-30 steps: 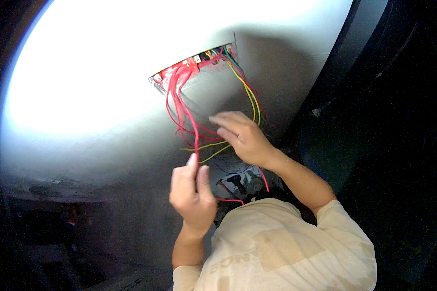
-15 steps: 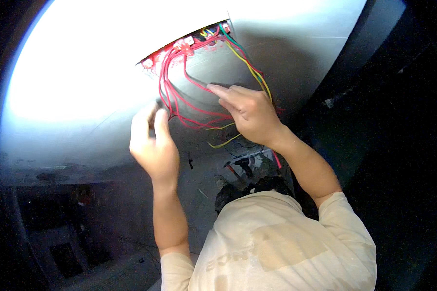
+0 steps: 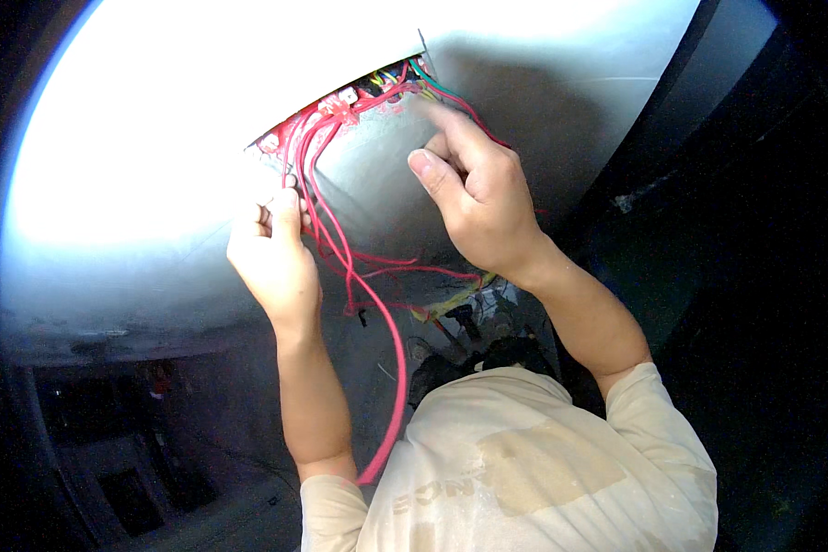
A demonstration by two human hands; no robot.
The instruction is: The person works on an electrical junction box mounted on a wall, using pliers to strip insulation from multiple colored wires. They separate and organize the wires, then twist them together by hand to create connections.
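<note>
A bundle of red wires comes out of a long, narrow box opening in the pale wall. My left hand is closed at the bundle's left side, thumb and fingers pinching a red wire. To the right, my right hand is held up with thumb and index finger apart and nothing between them. Its blurred index fingertip is close to the opening's right end, where a green wire comes out. One long red wire curves down to my left sleeve. Yellow wires hang lower, below my right hand.
The wall is brightly lit at upper left and shaded at right. Several dark tools, one with a red handle, lie on the floor by my feet. A dark vertical edge runs along the right.
My left hand has closed on a red wire. My right hand has risen away from the red wires. A long red wire now loops down toward me, and the yellow wires hang lower.
</note>
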